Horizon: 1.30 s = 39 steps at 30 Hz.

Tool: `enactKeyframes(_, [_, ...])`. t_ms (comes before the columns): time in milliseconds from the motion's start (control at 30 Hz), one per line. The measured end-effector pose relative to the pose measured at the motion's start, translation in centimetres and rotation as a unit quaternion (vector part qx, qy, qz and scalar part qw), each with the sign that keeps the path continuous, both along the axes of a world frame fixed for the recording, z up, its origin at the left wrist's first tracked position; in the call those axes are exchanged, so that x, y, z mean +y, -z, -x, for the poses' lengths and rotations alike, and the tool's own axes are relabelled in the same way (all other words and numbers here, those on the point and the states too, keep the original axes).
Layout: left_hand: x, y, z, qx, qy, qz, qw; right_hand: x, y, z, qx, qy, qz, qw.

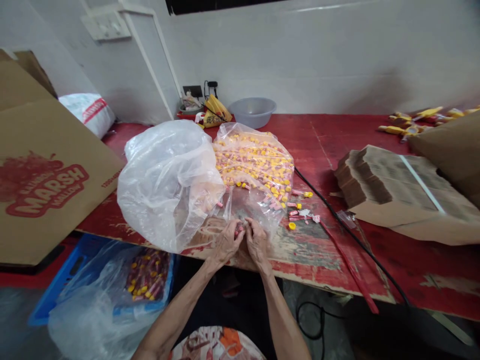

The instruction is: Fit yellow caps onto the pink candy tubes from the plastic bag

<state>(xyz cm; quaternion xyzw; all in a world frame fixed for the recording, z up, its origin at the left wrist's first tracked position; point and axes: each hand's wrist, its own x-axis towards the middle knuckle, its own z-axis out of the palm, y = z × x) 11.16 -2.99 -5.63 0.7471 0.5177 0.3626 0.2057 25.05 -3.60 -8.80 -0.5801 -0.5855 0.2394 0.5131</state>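
So the biggest thing there was a long red-painted wooden table [300,250], worn down to bare wood along the front edge. A huge brown cardboard carton with red marshmallow lettering [48,185] took up the left side, well apart from the hands. Over on the right was a strapped stack of folded brown cardboard [405,185].

Lower left, below the tabletop, sat a blue plastic crate [77,267] lined with clear film, more yellow-capped tubes in it. Back up top, a puffy, cloudy-white plastic bag [168,185] lay just left of and beyond the left hand. Next to it was the clear plastic bag full of pink tubes with yellow caps [255,162], straight ahead of both hands, its see-through lower part coming down close to the fingertips. A round grey plastic basin [252,112] stood behind it.

The left hand [228,243] was mostly closed, fingers curled round a small dark-red piece [239,229], too blurry to make out. The right hand [257,242] was right beside it, fingers bent and tips nearly meeting the left's; couldn't tell if it had hold of anything. Smallest was a loose round yellow cap [292,226], near the right hand, off to its right.
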Motion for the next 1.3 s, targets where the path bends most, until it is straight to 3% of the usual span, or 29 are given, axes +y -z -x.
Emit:
enactKeyframes(700, [0.13, -0.56, 0.35, 0.025, 0.007, 0.029, 0.999, 0.03, 0.11, 0.22, -0.014, 0.007, -0.009, 1.0])
enactKeyframes(1300, [-0.14, -0.27, 0.22, 0.011, 0.003, 0.007, 1.0, 0.0, -0.09, 0.25, -0.008, 0.004, -0.005, 1.0])
